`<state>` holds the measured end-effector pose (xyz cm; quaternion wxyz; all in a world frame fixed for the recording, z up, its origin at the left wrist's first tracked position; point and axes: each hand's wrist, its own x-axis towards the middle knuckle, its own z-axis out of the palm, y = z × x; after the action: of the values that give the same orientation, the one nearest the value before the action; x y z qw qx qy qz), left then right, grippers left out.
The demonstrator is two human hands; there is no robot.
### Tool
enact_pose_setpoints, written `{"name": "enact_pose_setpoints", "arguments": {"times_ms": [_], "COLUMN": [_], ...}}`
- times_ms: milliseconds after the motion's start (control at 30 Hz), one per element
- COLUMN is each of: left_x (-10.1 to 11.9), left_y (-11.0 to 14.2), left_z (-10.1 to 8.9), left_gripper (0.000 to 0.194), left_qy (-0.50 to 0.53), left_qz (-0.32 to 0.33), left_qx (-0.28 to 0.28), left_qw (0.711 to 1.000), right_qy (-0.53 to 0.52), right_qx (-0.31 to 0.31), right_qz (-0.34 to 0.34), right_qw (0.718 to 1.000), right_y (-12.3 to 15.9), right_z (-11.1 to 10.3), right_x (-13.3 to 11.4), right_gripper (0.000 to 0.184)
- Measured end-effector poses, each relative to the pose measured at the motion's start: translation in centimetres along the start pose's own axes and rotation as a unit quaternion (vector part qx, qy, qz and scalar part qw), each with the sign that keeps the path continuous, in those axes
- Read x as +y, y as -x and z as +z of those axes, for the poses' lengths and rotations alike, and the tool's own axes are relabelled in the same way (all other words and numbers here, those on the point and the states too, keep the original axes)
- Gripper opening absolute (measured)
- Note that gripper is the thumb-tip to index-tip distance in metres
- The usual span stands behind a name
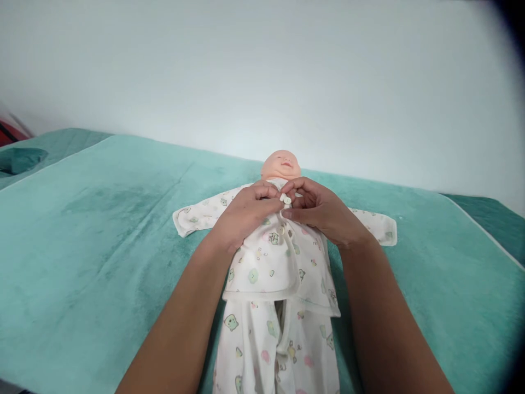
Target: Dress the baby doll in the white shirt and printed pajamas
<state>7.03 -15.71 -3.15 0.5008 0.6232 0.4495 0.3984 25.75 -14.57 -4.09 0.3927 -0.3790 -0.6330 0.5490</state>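
A baby doll lies on its back, head away from me, dressed in a white printed shirt and matching pants. At the upper chest, my left hand pinches the shirt's front edge beside a white button. My right hand has thumb and fingers closed on the cloth at the other side of that button. Lower on the front, a second button shows near the overlapping edge. The exact grip of the fingertips is partly hidden.
A green towel-like cloth covers the surface under the doll. The shirt's sleeves stretch out to both sides. Behind stands a pale wall. A dark green item lies at the far left, near something red.
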Motion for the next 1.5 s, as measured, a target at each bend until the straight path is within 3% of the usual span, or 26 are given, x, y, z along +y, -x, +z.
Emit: {"name": "enact_pose_setpoints", "arguments": {"times_ms": [400,567,733,900,1000,1100,1233,1400,1500], "left_x": [-0.2,0.2,-0.1,0.2,0.7,1.2,1.6,1.7,1.5], "left_y": [-0.2,-0.2,-0.3,0.0,0.5,1.1,1.7,1.7,1.6], "left_z": [-0.2,0.1,0.2,-0.5,-1.2,-1.8,-2.5,-3.3,-3.5], "left_gripper": [0.019,0.019,0.022,0.026,0.032,0.035,0.025,0.018,0.016], "left_qy": [0.029,-0.042,-0.081,-0.098,-0.105,-0.1,-0.119,-0.146,-0.15], "left_qz": [0.031,0.107,0.108,0.121,0.104,0.056,0.041,0.038,0.047], "left_qx": [0.047,0.038,0.045,0.076,0.068,0.0,-0.1,-0.145,-0.172], "left_qw": [0.998,0.993,0.99,0.985,0.987,0.993,0.987,0.978,0.972], "right_qy": [-0.093,-0.123,-0.121,0.052,0.228,0.365,0.453,0.544,0.551], "right_qx": [0.042,0.065,0.076,0.094,0.071,0.046,0.031,0.065,0.077], "right_qz": [-0.027,-0.031,-0.03,0.012,0.08,0.12,0.114,0.118,0.129], "right_qw": [0.994,0.99,0.989,0.994,0.968,0.922,0.884,0.828,0.821], "right_y": [-0.4,-0.5,-0.5,1.0,2.8,4.7,6.1,6.0,5.6], "right_z": [0.1,0.3,0.3,0.8,1.4,2.3,3.9,5.9,6.4], "right_x": [0.6,0.4,0.3,-1.3,-3.0,-4.4,-5.1,-4.8,-4.6], "right_gripper": [0.021,0.027,0.031,0.042,0.042,0.034,0.016,0.009,0.009]}}
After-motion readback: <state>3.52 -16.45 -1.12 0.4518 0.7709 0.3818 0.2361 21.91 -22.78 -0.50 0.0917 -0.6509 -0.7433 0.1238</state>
